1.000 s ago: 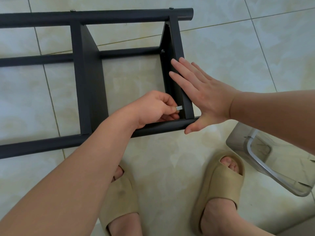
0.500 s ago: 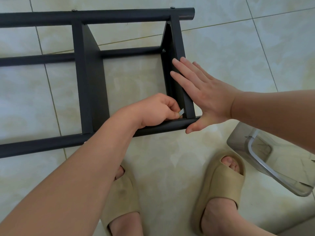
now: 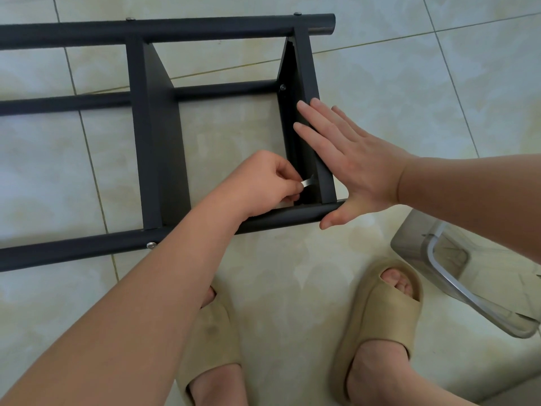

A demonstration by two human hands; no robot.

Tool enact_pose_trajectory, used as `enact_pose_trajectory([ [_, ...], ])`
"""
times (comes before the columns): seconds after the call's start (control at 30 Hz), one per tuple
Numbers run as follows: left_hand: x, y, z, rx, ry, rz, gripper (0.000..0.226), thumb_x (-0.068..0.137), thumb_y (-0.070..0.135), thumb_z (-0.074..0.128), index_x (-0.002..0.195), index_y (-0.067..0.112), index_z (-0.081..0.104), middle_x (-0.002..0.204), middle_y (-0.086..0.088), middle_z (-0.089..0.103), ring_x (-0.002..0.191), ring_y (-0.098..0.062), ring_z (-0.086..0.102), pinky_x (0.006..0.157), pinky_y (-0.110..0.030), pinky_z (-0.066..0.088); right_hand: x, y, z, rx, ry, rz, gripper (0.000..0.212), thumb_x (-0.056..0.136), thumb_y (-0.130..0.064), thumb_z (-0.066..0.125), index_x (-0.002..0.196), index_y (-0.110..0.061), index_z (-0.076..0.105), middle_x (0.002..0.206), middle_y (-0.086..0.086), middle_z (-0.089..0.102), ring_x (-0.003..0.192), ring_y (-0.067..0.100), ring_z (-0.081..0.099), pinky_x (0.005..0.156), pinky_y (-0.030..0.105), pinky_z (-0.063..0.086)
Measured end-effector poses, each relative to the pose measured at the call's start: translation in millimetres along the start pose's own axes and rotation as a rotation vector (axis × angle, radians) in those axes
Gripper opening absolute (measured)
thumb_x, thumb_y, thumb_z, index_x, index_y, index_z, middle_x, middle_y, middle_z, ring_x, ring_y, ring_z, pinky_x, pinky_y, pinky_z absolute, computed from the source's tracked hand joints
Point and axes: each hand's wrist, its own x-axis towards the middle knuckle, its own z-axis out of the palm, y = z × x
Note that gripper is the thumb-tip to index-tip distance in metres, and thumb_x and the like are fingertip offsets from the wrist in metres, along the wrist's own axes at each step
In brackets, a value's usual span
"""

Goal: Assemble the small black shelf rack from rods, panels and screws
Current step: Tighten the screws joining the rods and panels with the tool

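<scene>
While the left hand (image 3: 263, 183) pinches a small silver tool (image 3: 307, 182) in the dim corner where the right panel (image 3: 304, 68) meets the near rod (image 3: 292, 215), the right hand (image 3: 351, 168) lies flat, fingers straight, against that panel's outer face. The black rack (image 3: 158, 148) lies on its side on the tiled floor (image 3: 380, 68). The likely risk is that the tool slips off the unseen screw, or that uneven pressure shifts the panel and cross-threads it.
</scene>
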Motion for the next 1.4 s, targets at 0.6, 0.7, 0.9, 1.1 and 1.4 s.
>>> enact_pose_trajectory([
  [0.6, 2.5, 5.4, -1.8, -0.242, 0.008, -0.084, 0.011, 0.092, 0.012, 0.068, 0.084, 0.019, 0.066, 0.064, 0.008, 0.07, 0.066, -0.006, 0.068, 0.067, -0.021, 0.053, -0.3, 0.0, -0.5, -0.002, -0.014, 0.009, 0.139, 0.069, -0.099, 0.035, 0.159, 0.004, 0.009, 0.166, 0.025, -0.002, 0.155, 0.04, -0.005, 0.125, 0.059, 0.01],
  [0.7, 4.2, 6.4, 0.1, -0.197, 0.06, -0.05, 0.011, 0.089, 0.01, 0.07, 0.087, 0.019, 0.066, 0.062, 0.01, 0.071, 0.06, -0.001, 0.066, 0.061, -0.016, 0.052, -0.1, 0.0, -0.6, -0.002, -0.014, 0.007, 0.139, 0.069, -0.099, 0.035, 0.159, 0.003, 0.009, 0.166, 0.025, -0.002, 0.155, 0.04, -0.005, 0.125, 0.059, 0.01],
  [0.9, 2.8, 6.0, -3.3, -0.288, 0.1, -0.051, 0.004, 0.091, 0.015, 0.068, 0.091, 0.019, 0.068, 0.074, 0.007, 0.076, 0.067, -0.003, 0.068, 0.068, -0.021, 0.051, 0.1, 0.3, 0.1, 0.002, -0.017, 0.009, 0.138, 0.069, -0.1, 0.034, 0.159, 0.002, 0.008, 0.167, 0.025, -0.003, 0.155, 0.039, -0.007, 0.124, 0.059, 0.01],
  [1.1, 2.4, 7.4, -3.6, -0.362, 0.007, -0.108, 0.001, 0.093, 0.019, 0.067, 0.093, 0.019, 0.067, 0.082, 0.004, 0.077, 0.072, -0.006, 0.068, 0.075, -0.027, 0.05, 0.2, 0.1, -0.4, -0.003, -0.02, 0.009, 0.138, 0.069, -0.099, 0.034, 0.159, 0.003, 0.009, 0.167, 0.025, -0.003, 0.155, 0.039, -0.007, 0.124, 0.06, 0.01],
  [1.4, 2.5, 7.0, -4.4, -0.388, -0.059, -0.145, 0.003, 0.093, 0.019, 0.066, 0.091, 0.018, 0.068, 0.085, 0.002, 0.078, 0.076, -0.008, 0.069, 0.084, -0.032, 0.052, 0.1, 0.1, -0.3, 0.001, -0.019, 0.007, 0.139, 0.07, -0.1, 0.032, 0.159, 0.004, 0.009, 0.166, 0.026, -0.002, 0.155, 0.039, -0.007, 0.124, 0.06, 0.01],
])
